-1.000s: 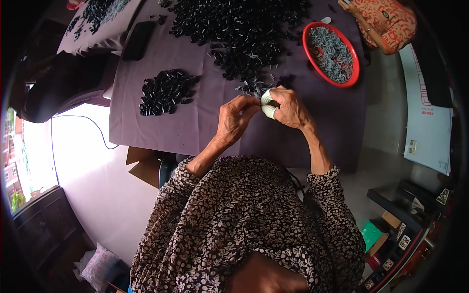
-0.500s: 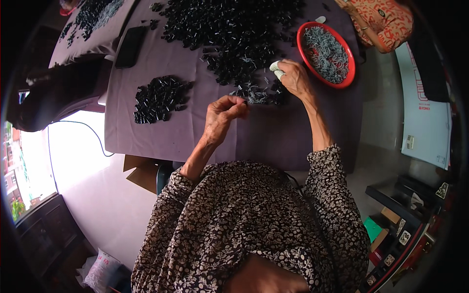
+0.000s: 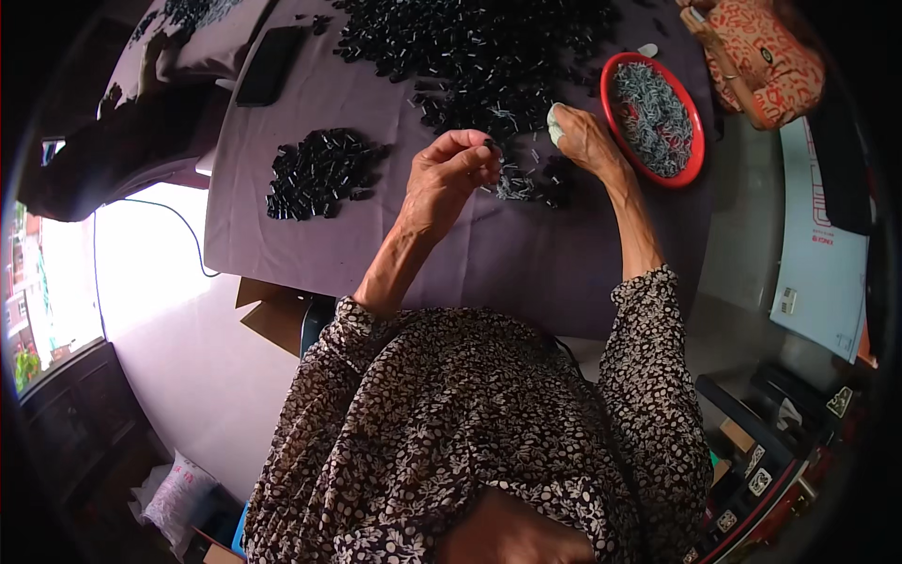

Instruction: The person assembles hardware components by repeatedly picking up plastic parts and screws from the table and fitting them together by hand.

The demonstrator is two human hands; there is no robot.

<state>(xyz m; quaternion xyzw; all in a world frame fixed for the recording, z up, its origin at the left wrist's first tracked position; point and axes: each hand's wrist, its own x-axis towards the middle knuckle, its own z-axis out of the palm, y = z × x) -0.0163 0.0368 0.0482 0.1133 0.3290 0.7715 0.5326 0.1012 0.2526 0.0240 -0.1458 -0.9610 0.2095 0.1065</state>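
Observation:
My left hand is closed in a pinch, with a small black tube-like piece at its fingertips. Beside it, to the right, my right hand is curled, with a white wrapping on its thumb or fingertip; whatever its fingers hold is hidden. Between and below the hands lies a small heap of thin grey pin-like pieces. A big pile of small black pieces spreads beyond them. A smaller heap of black pieces sits to the left.
A red oval tray of grey pins stands right of my right hand. On the purple cloth at the far left lies a black phone-like slab. A person in orange patterned clothing is at far right; a dark-clothed person is at left.
The whole view has shifted, so the table things sit further right. My left hand has moved slightly forward, nearer the black pile. At the left, the other person's arm has moved.

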